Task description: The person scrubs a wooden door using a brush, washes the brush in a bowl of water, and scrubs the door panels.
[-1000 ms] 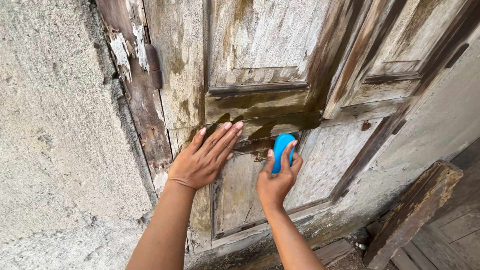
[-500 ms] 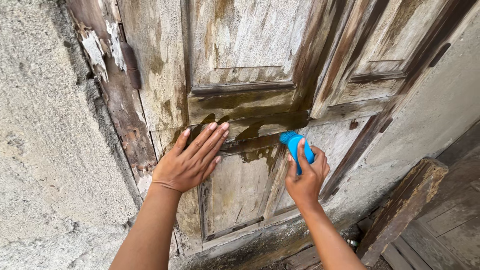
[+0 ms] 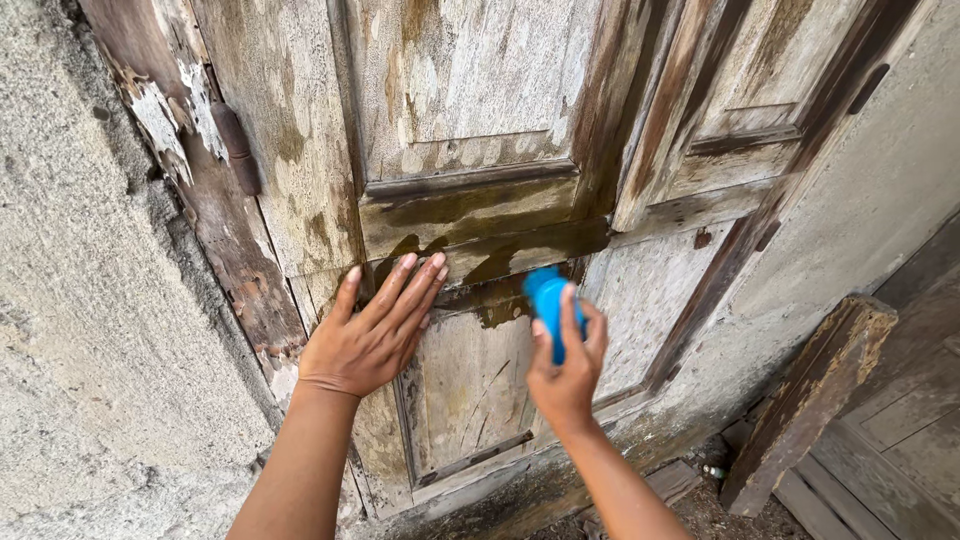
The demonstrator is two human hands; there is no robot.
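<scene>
1. Blue brush (image 3: 546, 295) is clamped in the right hand (image 3: 565, 372), fingers (image 3: 568, 318) curled over its back, bristles against the door (image 3: 470, 370) at the top of the lower panel.
2. Left hand (image 3: 368, 335) lies flat on the door just beside it, fingers (image 3: 405, 285) straight and slightly apart, holding nothing.
3. Wet dark streaks mark the rail (image 3: 480, 215) above; the panel below and the upper panels look dry and grimy, so most scrubbing seems left.
4. Rough wall (image 3: 90, 330) stands left; a plank (image 3: 810, 400) leans right.

Blue brush (image 3: 547, 300) blurred, bristles hidden; door (image 3: 470, 110) cropped.
</scene>
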